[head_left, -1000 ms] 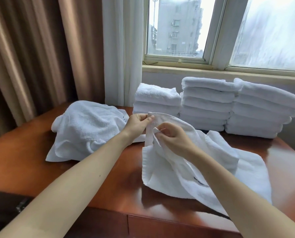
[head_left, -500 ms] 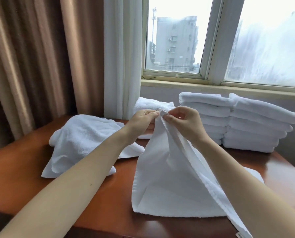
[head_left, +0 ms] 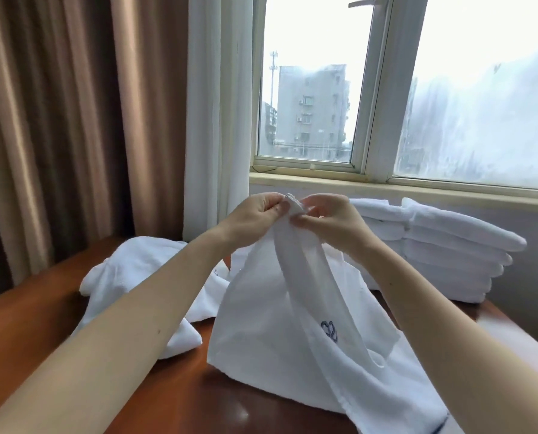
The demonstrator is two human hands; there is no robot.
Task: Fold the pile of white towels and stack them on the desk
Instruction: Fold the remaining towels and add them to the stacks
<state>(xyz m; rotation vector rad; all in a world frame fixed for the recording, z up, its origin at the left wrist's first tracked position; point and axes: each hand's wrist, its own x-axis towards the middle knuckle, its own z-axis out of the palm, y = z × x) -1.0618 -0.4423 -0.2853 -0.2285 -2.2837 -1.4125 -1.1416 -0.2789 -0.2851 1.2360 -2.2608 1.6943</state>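
Towel (head_left: 271, 324), white and marked with a small dark-blue embroidered emblem (head_left: 329, 330), hangs from a person's two bare hands above a reddish-brown wooden desk (head_left: 26, 324), its lower part resting in loose folds on the desktop near the front edge. The left hand (head_left: 255, 214) and right hand (head_left: 330, 217) meet at the top of the cloth, each pinching the bunched upper edge between thumb and curled fingers, the two sets of fingertips almost touching. Both bare forearms reach in from the bottom of the frame. On the left, partly hidden behind the left forearm, a heap of unfolded white towels (head_left: 130, 277) lies crumpled on the desk, just beside the held towel. At the back right, stacks of folded white towels (head_left: 449, 255) stand several layers high against the wall under the windowsill (head_left: 418, 191); the right hand and wrist cover their left part. A brown pleated curtain (head_left: 57, 120) fills the left of the scene, with a white sheer curtain (head_left: 217, 104) hanging beside it. Through the window (head_left: 383, 89) a grey apartment block (head_left: 311, 108) is visible, while the right pane is misted and streaked.
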